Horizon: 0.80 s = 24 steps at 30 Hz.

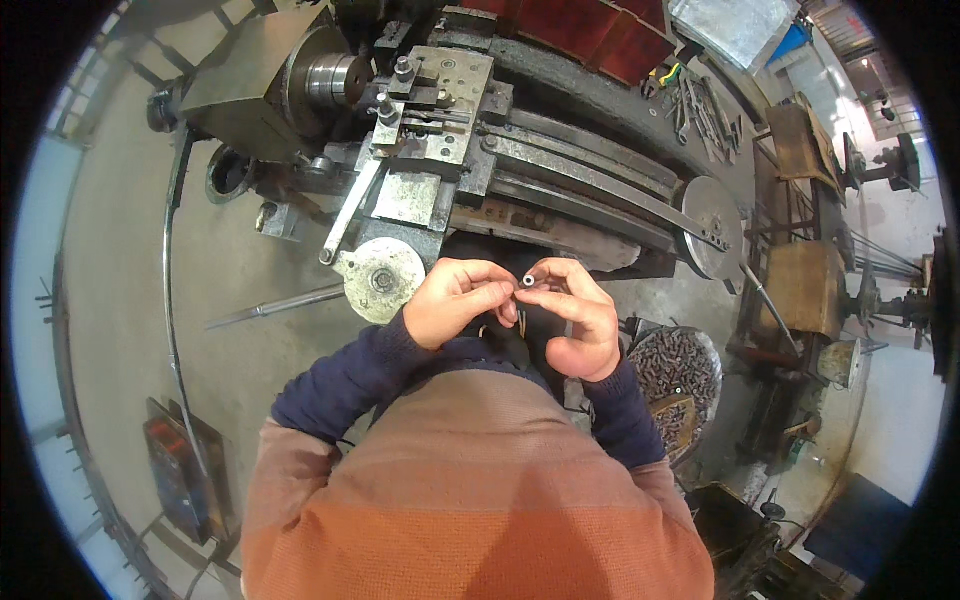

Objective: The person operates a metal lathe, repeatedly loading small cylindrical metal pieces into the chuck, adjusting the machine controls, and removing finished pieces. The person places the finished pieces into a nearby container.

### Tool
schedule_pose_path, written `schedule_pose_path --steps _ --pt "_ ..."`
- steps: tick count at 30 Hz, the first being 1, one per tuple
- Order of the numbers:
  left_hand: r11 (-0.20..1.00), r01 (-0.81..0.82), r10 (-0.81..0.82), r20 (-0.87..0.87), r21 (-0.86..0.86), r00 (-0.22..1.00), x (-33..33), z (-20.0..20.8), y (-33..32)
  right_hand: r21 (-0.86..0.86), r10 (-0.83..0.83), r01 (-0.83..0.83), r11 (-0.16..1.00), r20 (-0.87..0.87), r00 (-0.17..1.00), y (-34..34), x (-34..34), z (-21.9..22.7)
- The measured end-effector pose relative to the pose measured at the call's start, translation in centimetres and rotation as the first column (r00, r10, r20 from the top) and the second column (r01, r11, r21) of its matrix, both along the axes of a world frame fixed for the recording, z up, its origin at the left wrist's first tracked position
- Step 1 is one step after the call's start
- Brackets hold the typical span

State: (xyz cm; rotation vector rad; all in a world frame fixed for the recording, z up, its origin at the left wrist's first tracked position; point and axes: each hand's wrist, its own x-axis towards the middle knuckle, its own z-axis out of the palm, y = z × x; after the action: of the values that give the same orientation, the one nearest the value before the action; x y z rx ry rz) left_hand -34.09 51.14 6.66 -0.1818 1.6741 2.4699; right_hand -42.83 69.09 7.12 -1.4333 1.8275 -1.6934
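In front of my body, just this side of the lathe, my two hands meet at the fingertips. Between the thumb and fingers of my right hand [580, 318] sits a small metal sleeve [528, 281], its round hole facing up. My left hand [456, 302] is closed in a pinch right beside it, thumb and forefinger touching the right fingertips. What the left fingers hold, if anything, is too small and hidden to make out. Beyond the hands stands the lathe, with its tool post [440, 105] and a round metal handwheel [383, 279] close to my left wrist.
A large pan [712, 362] heaped with small metal parts stands by my right elbow. The lathe chuck [330, 80] is at far left, a flat wheel [712, 222] at the bed's right end. Wrenches [690, 112] lie behind, near a red box [610, 38].
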Motion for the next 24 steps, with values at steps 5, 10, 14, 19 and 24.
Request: schedule_pose_path --steps 5,10,14,19,24 --pt "1.000 -0.010 0.010 -0.013 0.015 1.000 0.1 -0.3 -0.3 0.028 0.019 -0.018 0.999 -0.004 1.000 -0.4 -0.1 0.4" --pt "1.000 -0.004 0.004 -0.024 -0.011 1.000 0.3 -0.2 -0.7 0.056 0.031 -0.029 0.998 -0.028 0.999 -0.7 0.0 0.8" --pt "0.997 -0.010 0.012 -0.030 0.075 0.999 0.4 -0.8 -0.8 0.076 0.020 -0.014 0.997 -0.078 0.997 -1.0 0.0 0.8" --pt "0.989 -0.010 0.018 -0.055 0.147 0.998 0.4 -0.9 -1.1 0.054 0.016 -0.009 0.999 -0.134 0.991 -1.4 -0.2 0.7" --pt "0.987 -0.022 0.033 -0.067 0.158 0.997 0.5 -0.4 -1.1 0.073 0.000 0.011 0.997 -0.151 0.988 -1.7 -0.1 1.5"
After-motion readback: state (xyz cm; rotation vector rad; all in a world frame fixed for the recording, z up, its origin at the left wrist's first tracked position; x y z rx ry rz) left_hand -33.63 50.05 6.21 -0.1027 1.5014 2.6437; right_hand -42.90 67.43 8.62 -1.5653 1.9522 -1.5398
